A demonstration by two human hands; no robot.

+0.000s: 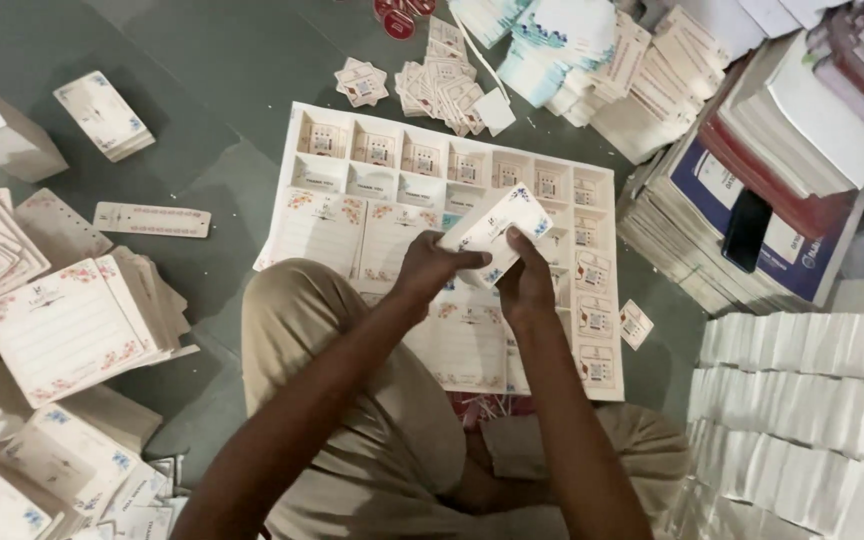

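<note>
White cards with blue floral corners, gathered as a small stack of cards [497, 232], are held between both hands above a large printed sheet [352, 215] spread on the grey floor [222, 80]. The stack is gripped at its lower left end by the left hand [430, 270], fingers curled closed around it, and at its lower right edge by the right hand [525, 285], thumb pressed on top. Die-cut card and tag shapes are printed across the sheet, which is overlapped by a bent knee in beige trousers [302, 320]. Pink-flowered lined cards [62, 325] are piled at the left; loose small tags [442, 90] lie beyond the sheet, and stacked white paper [802, 400] stands at the right.
</note>
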